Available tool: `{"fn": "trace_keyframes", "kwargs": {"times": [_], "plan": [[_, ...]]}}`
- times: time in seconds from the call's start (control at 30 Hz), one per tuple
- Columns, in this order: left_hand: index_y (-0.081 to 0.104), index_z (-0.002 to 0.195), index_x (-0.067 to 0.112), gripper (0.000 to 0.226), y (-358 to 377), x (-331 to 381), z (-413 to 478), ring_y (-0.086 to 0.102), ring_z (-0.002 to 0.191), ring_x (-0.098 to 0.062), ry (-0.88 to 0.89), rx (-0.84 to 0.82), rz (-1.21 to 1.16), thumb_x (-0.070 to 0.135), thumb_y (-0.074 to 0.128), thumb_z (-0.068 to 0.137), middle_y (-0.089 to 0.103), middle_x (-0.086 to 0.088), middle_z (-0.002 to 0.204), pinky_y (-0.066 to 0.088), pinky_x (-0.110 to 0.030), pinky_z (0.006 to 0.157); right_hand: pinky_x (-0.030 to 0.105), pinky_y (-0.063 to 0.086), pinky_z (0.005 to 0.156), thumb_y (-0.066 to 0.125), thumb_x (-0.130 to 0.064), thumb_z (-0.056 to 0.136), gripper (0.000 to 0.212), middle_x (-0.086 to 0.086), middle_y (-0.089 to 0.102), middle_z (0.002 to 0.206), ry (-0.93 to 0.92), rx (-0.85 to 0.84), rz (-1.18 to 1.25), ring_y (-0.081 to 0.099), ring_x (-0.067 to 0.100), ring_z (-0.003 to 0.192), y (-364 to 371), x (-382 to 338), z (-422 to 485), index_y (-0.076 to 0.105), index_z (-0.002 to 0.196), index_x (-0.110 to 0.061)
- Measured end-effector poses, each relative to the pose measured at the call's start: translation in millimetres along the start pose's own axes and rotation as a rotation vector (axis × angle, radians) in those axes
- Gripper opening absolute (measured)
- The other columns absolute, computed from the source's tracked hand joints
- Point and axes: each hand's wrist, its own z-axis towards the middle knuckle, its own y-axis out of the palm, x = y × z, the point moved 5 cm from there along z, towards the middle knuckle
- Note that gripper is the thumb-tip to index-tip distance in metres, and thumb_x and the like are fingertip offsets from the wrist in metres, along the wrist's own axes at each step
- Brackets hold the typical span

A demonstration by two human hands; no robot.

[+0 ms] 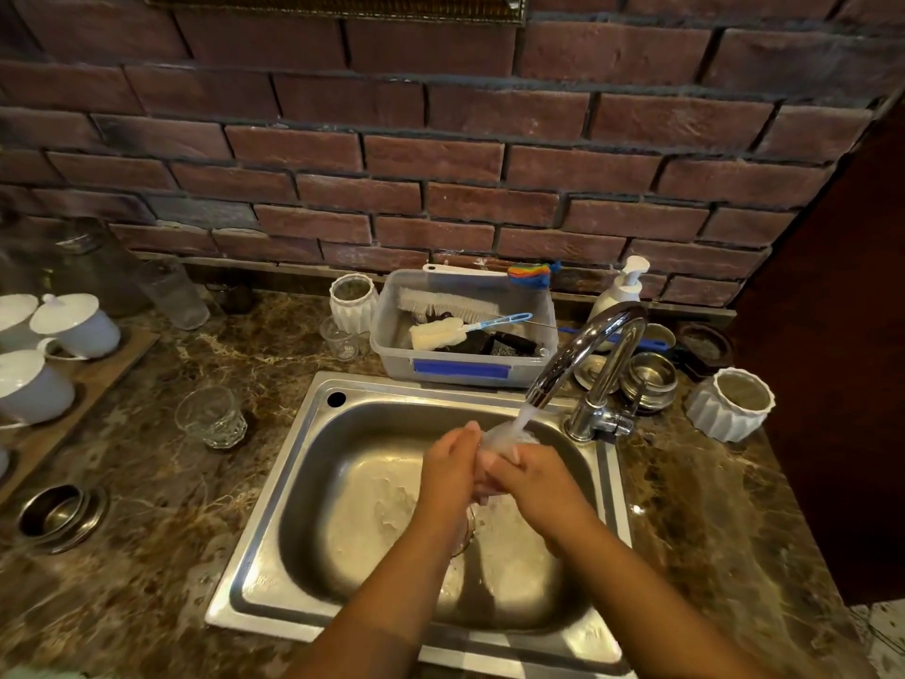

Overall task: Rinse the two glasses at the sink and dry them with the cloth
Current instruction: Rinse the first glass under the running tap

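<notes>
Over the steel sink, my left hand and my right hand both hold one clear glass under the running water from the chrome tap. The glass is mostly hidden by my fingers and the foaming water. A second clear faceted glass stands upright on the marble counter to the left of the sink. No cloth is in view.
A plastic tub with brushes stands behind the sink, with a soap pump and steel bowls beside the tap. White ribbed pots flank it. White lidded cups on a wooden tray sit far left.
</notes>
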Motion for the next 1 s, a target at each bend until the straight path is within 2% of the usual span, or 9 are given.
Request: {"fn": "trace_keyframes", "kwargs": {"times": [0.13,0.3,0.4,0.53,0.6,0.67,0.77,0.87,1.0], "plan": [[0.069,0.092,0.015,0.027,-3,-3,-6,0.070,0.087,-0.036,0.252,-0.029,0.104,0.025,0.048,0.105,0.072,-0.013,0.092,0.058,-0.040,0.070,0.025,0.054,0.064,0.057,-0.019,0.097,0.020,0.008,0.074,0.081,0.196,0.058,0.222,0.071,0.014,0.075,5,5,-1,0.072,0.092,-0.008],[0.069,0.111,0.011,0.038,-4,-8,-2,0.062,0.067,-0.021,-0.335,-0.223,-0.135,0.044,0.051,0.102,0.073,-0.012,0.087,0.046,-0.030,0.058,0.035,0.058,0.079,0.059,-0.030,0.094,0.017,-0.005,0.075,0.087,-0.178,-0.172,-0.375,0.070,0.006,0.082,-6,-5,0,0.075,0.094,-0.024],[0.069,0.107,0.010,0.038,-4,-8,-6,0.051,0.056,-0.012,-0.494,-0.357,-0.236,0.045,0.057,0.097,0.065,-0.008,0.077,0.036,-0.021,0.049,0.024,0.057,0.079,0.064,-0.024,0.093,0.012,-0.011,0.075,0.088,-0.235,-0.304,-0.383,0.070,0.004,0.084,-9,-9,-2,0.075,0.095,-0.029],[0.066,0.091,0.011,0.026,0,5,-1,0.054,0.057,-0.018,-0.073,-0.100,-0.054,0.030,0.052,0.101,0.063,-0.010,0.073,0.041,-0.027,0.050,0.040,0.057,0.081,0.060,-0.030,0.094,0.022,0.002,0.076,0.082,-0.111,-0.005,-0.107,0.072,0.017,0.081,-4,-7,0,0.077,0.088,-0.017],[0.070,0.091,0.013,0.026,0,9,-5,0.066,0.067,-0.029,0.235,-0.059,0.083,0.026,0.051,0.104,0.070,-0.014,0.082,0.052,-0.036,0.057,0.040,0.055,0.082,0.058,-0.025,0.097,0.025,0.008,0.074,0.082,0.134,0.107,0.227,0.070,0.021,0.082,2,0,-1,0.074,0.087,-0.010],[0.072,0.090,0.016,0.026,-3,8,-9,0.070,0.078,-0.034,0.306,-0.057,0.119,0.023,0.052,0.104,0.072,-0.014,0.086,0.055,-0.040,0.066,0.035,0.053,0.076,0.057,-0.021,0.098,0.025,0.009,0.071,0.079,0.196,0.091,0.279,0.067,0.019,0.080,4,0,1,0.072,0.086,-0.006],[0.071,0.094,0.015,0.023,-4,7,-6,0.063,0.066,-0.027,-0.023,-0.038,0.079,0.028,0.053,0.102,0.071,-0.015,0.083,0.048,-0.033,0.057,0.035,0.056,0.074,0.056,-0.020,0.098,0.023,0.006,0.074,0.082,0.005,-0.010,-0.005,0.070,0.018,0.080,0,-8,1,0.074,0.089,-0.010],[0.068,0.097,0.010,0.032,-5,2,-5,0.059,0.067,-0.018,-0.409,-0.256,-0.104,0.039,0.054,0.099,0.068,-0.009,0.079,0.041,-0.025,0.054,0.038,0.059,0.083,0.059,-0.024,0.095,0.017,0.001,0.076,0.089,-0.195,-0.222,-0.237,0.072,0.013,0.085,-4,-13,1,0.076,0.094,-0.021],[0.066,0.092,0.011,0.029,-2,1,-7,0.056,0.054,-0.014,-0.404,-0.295,-0.172,0.036,0.053,0.099,0.062,-0.006,0.068,0.037,-0.024,0.052,0.037,0.060,0.078,0.061,-0.037,0.088,0.023,-0.001,0.076,0.083,-0.242,-0.233,-0.294,0.072,0.013,0.080,-8,-13,1,0.076,0.091,-0.020]]}}
